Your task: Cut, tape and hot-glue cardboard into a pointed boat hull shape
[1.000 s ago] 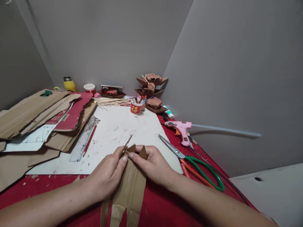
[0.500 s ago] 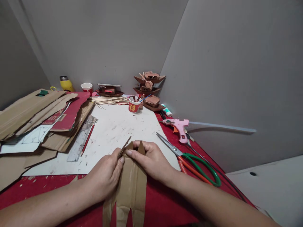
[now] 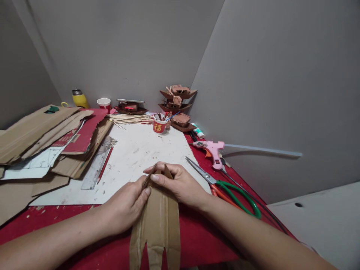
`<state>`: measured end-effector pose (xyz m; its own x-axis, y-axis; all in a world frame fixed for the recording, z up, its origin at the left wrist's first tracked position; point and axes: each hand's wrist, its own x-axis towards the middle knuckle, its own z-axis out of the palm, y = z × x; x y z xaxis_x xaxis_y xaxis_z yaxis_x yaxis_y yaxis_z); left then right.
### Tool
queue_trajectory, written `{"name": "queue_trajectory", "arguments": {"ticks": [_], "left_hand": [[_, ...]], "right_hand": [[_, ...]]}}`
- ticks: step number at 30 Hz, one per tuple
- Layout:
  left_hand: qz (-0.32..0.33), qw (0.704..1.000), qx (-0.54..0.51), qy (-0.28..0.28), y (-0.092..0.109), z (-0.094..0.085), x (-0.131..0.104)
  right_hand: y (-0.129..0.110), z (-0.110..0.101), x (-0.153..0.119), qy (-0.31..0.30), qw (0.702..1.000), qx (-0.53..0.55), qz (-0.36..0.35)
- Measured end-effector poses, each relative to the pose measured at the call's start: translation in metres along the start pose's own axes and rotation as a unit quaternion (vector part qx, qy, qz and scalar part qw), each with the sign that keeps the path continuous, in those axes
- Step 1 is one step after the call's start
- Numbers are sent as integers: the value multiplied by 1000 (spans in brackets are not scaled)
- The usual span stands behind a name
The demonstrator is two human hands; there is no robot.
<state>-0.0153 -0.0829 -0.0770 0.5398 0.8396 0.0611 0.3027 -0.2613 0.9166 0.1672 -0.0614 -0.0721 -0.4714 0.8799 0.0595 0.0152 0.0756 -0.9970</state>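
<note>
Between my hands is a cut piece of brown cardboard (image 3: 159,221), with pointed strips at its far end and narrow V-shaped slits at the near end. My left hand (image 3: 131,204) grips its left side, thumb on top. At the far end, my right hand (image 3: 180,183) pinches the pointed tips, its thumb on the face and its fingers behind. The left strip is bent up against the right fingers. To the right lie scissors (image 3: 209,178) with green and orange handles, blades pointing away.
Cardboard sheets (image 3: 36,127) are piled at left beside a ruler (image 3: 97,165) and red pencil (image 3: 106,165). A pink glue gun (image 3: 212,150) lies at right. Brown model boats (image 3: 177,107), a red paper cup (image 3: 160,125) and thin sticks (image 3: 129,119) stand behind a white board (image 3: 135,146).
The near end of the cardboard has swung slightly right and flattened out. My right fingers have reached further left over the far tips, drawing the left strip inward.
</note>
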Motion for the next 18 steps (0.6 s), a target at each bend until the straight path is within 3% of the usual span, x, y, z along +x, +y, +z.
{"name": "queue_trajectory", "arguments": {"ticks": [5,11,15,18], "left_hand": [[1,999,24,-42,3,-2,0],[-2,996,-85,-25,8,2,5],[-28,993,-112,-14,5,3,6],[-64,987,-142,-38,1,2,5]], "right_hand": [[-4,2,1,-5,1000,-18,-19],[1,6,4,5,1000,20,-5],[0,7,3,11,996,-54,-69],[-2,4,1,2,990,-107,-91]]}}
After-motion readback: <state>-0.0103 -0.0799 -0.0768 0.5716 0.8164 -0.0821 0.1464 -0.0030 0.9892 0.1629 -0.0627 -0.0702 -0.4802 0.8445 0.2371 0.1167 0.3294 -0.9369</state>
